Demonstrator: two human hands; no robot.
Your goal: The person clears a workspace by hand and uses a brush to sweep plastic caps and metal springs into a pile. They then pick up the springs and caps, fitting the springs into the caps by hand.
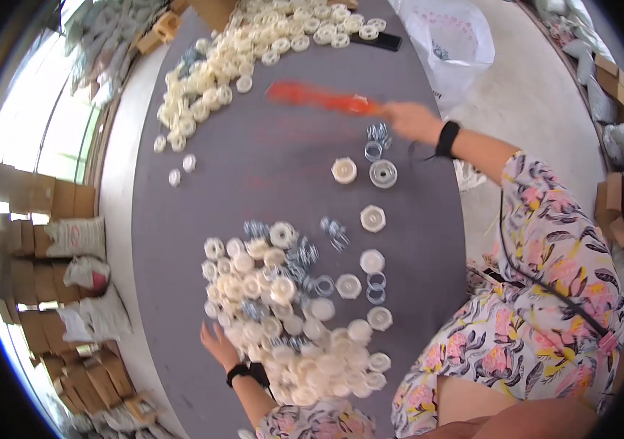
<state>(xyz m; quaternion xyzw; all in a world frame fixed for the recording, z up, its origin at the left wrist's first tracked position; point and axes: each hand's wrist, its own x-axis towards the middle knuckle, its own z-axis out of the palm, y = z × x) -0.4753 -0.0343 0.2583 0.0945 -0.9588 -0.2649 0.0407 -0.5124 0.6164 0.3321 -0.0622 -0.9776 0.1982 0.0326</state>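
My right hand [414, 121], at the far right of the table, grips the handle end of a long orange-red swatter-like tool [312, 96]. Motion smears this tool, so its exact kind is uncertain; it points left across the table. Down at the near left, my left hand [220, 347] has its fingers apart beside a heap of white and cream round plastic caps [319, 358]. Small metal springs [301, 254] lie among those caps. Right of the heap are single caps [373, 218] and metal rings [376, 287]. Near my right hand lie more springs [378, 133].
A second heap of cream plastic rings [217, 62] covers the far left of the grey table [202, 183]. A black flat object [385, 41] lies at the far edge. A white plastic bag [447, 44] stands beyond the right edge. Cardboard boxes [41, 186] and sacks line the left.
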